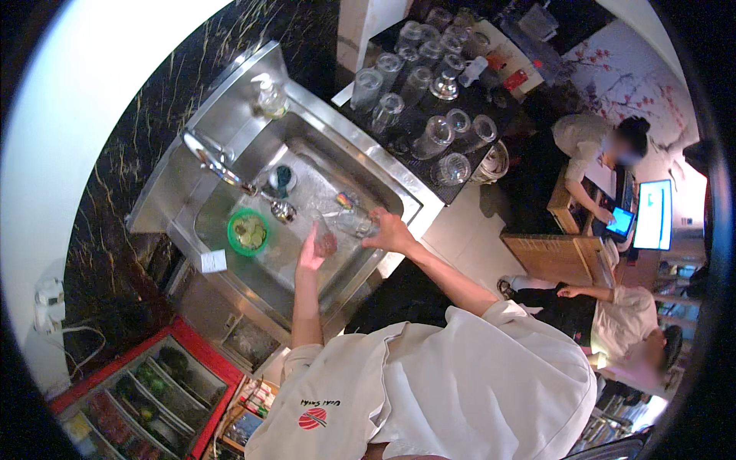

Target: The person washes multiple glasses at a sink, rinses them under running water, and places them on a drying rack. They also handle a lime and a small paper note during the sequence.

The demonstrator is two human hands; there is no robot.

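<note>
Over the steel sink (322, 295), my right hand (392, 232) is wrapped round a clear drinking glass (356, 222), which lies tilted with its far end toward the tap. My left hand (310, 250) is close beside it, its fingers round a second clear glass (326, 242) whose outline is partly blurred. A small multicoloured patch (345, 201) shows by the glasses; I cannot make out what it is. Left of my hands, a green round basket (249, 232) holds pale yellow-green slices. A container with a dark teal scrubber (282, 180) sits beyond the tap's spout.
The chrome tap (222, 170) arches over the sink from the left. A pump soap bottle (270, 98) stands at the back ledge. Many clear glasses (433, 138) crowd a dark mat at the far right. A red-framed display fridge (153, 391) is lower left. Two people work at right.
</note>
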